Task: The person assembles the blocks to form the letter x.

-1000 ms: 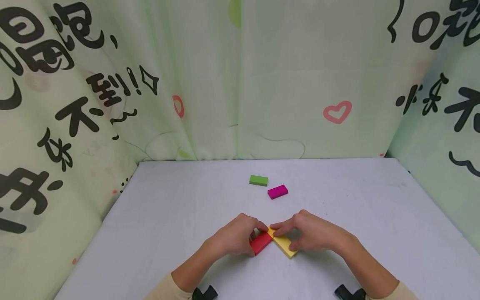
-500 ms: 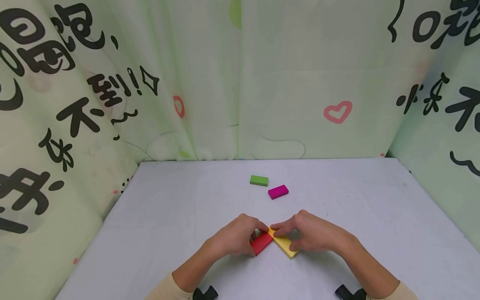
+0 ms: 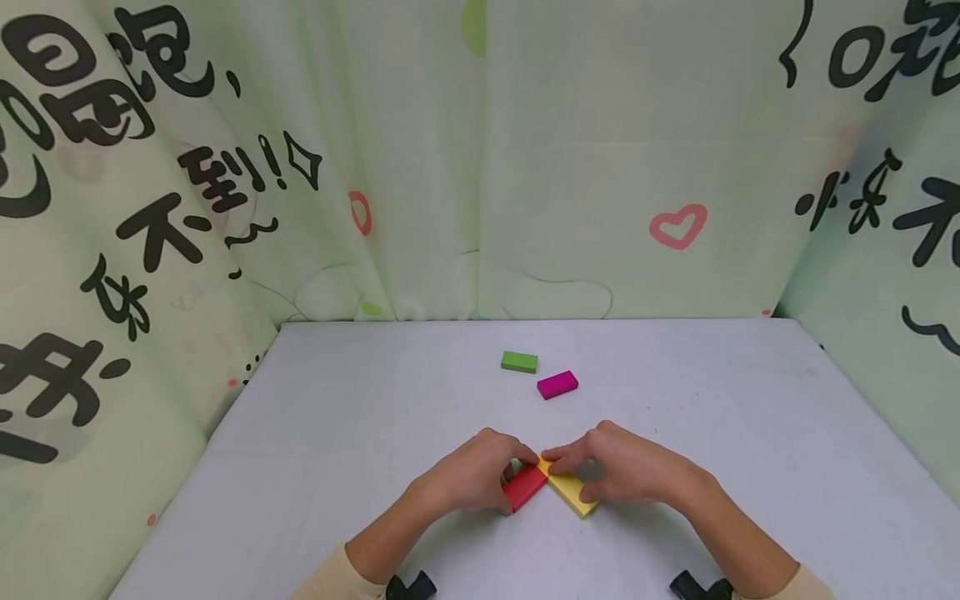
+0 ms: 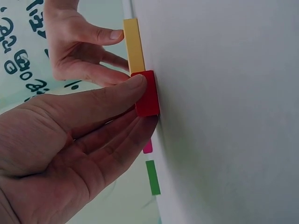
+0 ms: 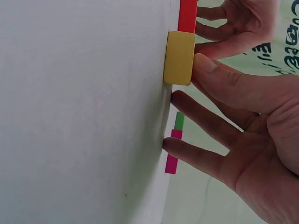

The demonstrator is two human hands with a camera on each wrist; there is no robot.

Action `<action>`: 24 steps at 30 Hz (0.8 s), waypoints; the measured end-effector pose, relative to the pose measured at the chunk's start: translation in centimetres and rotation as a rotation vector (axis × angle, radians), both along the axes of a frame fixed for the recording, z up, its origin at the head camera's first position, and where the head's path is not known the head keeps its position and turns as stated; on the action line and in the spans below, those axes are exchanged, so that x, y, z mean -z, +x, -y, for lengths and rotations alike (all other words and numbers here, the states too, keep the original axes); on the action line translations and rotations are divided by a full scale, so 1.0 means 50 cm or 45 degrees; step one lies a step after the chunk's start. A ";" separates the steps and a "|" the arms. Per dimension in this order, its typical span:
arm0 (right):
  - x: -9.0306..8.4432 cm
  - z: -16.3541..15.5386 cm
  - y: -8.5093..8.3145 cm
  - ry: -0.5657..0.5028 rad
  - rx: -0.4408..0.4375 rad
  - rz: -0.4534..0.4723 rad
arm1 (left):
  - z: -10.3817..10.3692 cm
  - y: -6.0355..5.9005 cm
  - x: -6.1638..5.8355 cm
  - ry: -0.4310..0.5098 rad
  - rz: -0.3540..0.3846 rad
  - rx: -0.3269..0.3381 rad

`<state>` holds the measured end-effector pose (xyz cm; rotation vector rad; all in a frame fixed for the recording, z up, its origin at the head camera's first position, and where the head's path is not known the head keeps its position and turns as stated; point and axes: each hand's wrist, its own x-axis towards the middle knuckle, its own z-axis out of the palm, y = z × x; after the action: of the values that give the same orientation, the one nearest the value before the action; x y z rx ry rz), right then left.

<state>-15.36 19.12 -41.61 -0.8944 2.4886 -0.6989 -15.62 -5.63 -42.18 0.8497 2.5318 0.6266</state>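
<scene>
From afar I am seeing the left hand [image 3: 477, 472] pinching the red block [image 3: 527, 487] and the right hand [image 3: 633, 463] pinching the yellow block [image 3: 572, 494]. Both blocks are lying on the white table [image 3: 322, 417], touching.

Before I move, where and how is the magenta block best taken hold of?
Pinch the magenta block across the middle of its long sides, probably best from above and the near right: it lies flat on the white table, top uncovered, while the green block sits apart, farther away and to its left.
</scene>
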 end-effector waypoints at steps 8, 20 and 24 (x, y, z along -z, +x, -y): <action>0.000 0.002 0.000 0.025 0.007 -0.004 | 0.004 0.000 -0.002 -0.017 -0.019 0.029; 0.000 0.003 -0.001 0.033 -0.009 -0.014 | 0.011 -0.002 -0.003 -0.034 -0.032 0.077; -0.004 0.003 0.001 0.038 -0.005 -0.044 | 0.016 -0.005 -0.007 -0.031 -0.013 0.092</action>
<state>-15.30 18.99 -41.39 -0.9075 2.5203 -0.6490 -15.84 -6.43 -41.82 0.9333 2.5002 0.5691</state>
